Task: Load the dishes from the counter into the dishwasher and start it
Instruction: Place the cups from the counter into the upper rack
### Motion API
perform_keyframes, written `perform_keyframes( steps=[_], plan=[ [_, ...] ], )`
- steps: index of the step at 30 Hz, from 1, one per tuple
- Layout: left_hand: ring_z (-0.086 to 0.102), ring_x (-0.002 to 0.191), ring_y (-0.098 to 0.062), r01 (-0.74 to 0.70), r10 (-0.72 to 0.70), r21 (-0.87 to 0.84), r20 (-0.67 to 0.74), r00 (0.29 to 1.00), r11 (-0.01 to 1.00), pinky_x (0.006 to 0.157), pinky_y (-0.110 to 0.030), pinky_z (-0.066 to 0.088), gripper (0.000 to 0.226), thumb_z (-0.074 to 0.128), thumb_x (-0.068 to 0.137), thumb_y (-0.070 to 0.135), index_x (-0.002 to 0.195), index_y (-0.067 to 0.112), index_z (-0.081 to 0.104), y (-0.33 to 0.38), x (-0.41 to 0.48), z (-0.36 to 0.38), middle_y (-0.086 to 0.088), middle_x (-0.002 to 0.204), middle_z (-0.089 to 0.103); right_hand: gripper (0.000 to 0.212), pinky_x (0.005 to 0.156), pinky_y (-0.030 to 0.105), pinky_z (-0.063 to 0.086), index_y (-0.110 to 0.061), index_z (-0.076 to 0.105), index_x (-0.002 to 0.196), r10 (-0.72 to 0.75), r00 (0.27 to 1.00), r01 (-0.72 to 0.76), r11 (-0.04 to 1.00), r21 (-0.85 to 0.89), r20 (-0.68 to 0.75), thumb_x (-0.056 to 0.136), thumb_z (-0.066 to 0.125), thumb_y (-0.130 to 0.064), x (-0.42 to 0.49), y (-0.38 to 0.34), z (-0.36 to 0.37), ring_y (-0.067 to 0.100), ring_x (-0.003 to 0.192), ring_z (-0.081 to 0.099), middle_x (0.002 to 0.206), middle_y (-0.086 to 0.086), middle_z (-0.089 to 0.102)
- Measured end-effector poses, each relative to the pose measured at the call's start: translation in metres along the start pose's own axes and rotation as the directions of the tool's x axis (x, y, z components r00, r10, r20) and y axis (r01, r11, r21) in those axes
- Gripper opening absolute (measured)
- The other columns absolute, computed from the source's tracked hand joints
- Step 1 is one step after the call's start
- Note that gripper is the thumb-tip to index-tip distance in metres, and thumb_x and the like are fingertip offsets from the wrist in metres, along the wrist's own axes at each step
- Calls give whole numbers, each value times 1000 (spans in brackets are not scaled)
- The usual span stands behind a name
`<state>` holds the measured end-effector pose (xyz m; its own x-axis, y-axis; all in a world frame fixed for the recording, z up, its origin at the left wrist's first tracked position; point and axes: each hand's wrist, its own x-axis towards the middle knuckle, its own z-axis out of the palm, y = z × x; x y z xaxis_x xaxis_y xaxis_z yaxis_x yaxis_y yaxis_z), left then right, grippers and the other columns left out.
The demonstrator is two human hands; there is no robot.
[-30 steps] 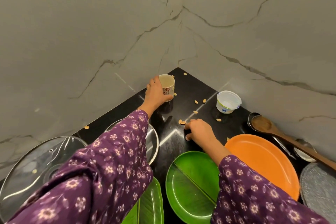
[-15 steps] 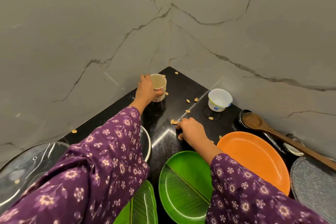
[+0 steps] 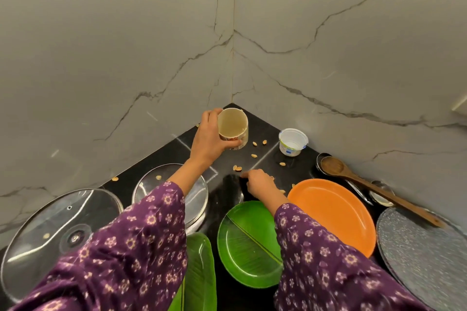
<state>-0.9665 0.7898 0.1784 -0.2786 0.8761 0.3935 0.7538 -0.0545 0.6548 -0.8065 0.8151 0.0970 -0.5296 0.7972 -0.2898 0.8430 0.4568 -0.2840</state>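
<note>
Two glass lids [image 3: 50,222], four plates [image 3: 333,212], one tub [image 3: 293,141] on the tabletop [image 3: 262,124].
The left hand [image 3: 209,139] grips the paper cup [image 3: 233,129]; the right hand [image 3: 260,184] curls among shells [image 3: 237,168], its hold unclear.

Light: soft, even, moderately bright indoor.
Glare: white streaks on the glass lid [image 3: 50,230] at 8 o'clock; dull sheen on the black counter [image 3: 267,159] near centre.
Distortion: wide-angle bending toward the edges.
Focus: centre sharp; sleeves [image 3: 131,247] slightly soft at 6 o'clock.
</note>
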Motion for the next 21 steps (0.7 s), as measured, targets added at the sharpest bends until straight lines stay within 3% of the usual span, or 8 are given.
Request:
perform_keyframes(
  steps=[3,5,7,9,12,15,18,21],
  plan=[
    [49,106,-12,-55,56,-36,27,998,998,90,-27,44,92,89,55,44,131,15,44,29,-24,-12,-2,124,45,31,87,41,49,-5,63,115,164,985,-116,866,486,-58,89,47,-4,-19,-1,-4,33,102,61,111,18,65],
    [48,108,-11,-95,98,-47,59,993,994,91,-23,41,96,89,53,44,131,13,44,48,-41,-17,-3,125,45,22,66,39,51,1,62,103,298,955,-123,382,916,4,90,44,3,-42,-5,-11,27,71,61,84,18,63],
    [46,107,-9,-143,149,-62,110,983,988,90,-19,38,97,89,51,45,131,11,45,70,-61,-19,-4,124,46,21,64,41,53,-3,58,88,348,936,-52,-19,998,56,93,39,4,-72,-1,-19,23,60,56,73,16,57],
    [43,102,-2,-187,201,-101,150,968,977,88,-14,34,96,88,50,48,128,10,47,93,-81,-19,-3,121,47,23,73,44,55,-5,59,86,309,946,-38,-188,981,96,95,38,-6,-111,3,-25,24,62,61,74,16,62],
    [42,97,0,-250,282,-183,174,944,951,85,-9,33,95,89,47,49,124,9,50,128,-115,-16,-2,117,48,37,65,39,59,-2,61,96,177,967,-81,-463,882,182,99,32,-26,-175,22,-23,31,69,68,86,21,66],
    [45,99,-3,-302,351,-243,197,915,922,86,-5,33,92,91,48,42,124,9,51,164,-154,-9,0,116,48,63,68,41,59,-3,55,117,121,983,-25,-649,761,135,97,26,-55,-235,43,-11,36,82,69,98,26,65],
    [47,103,-3,-396,491,-347,249,835,850,91,-4,33,88,90,50,44,122,11,54,200,-201,5,2,115,51,74,70,35,59,-9,56,122,154,987,66,-660,748,49,89,27,-69,-307,59,-1,27,83,70,102,17,69],
    [51,110,-9,-493,635,-431,302,711,756,94,-23,43,88,83,53,55,124,11,54,232,-247,25,0,120,55,67,68,30,57,-11,62,112,261,965,170,-654,737,9,89,31,-66,-380,74,18,22,78,68,99,13,70]
  ],
)
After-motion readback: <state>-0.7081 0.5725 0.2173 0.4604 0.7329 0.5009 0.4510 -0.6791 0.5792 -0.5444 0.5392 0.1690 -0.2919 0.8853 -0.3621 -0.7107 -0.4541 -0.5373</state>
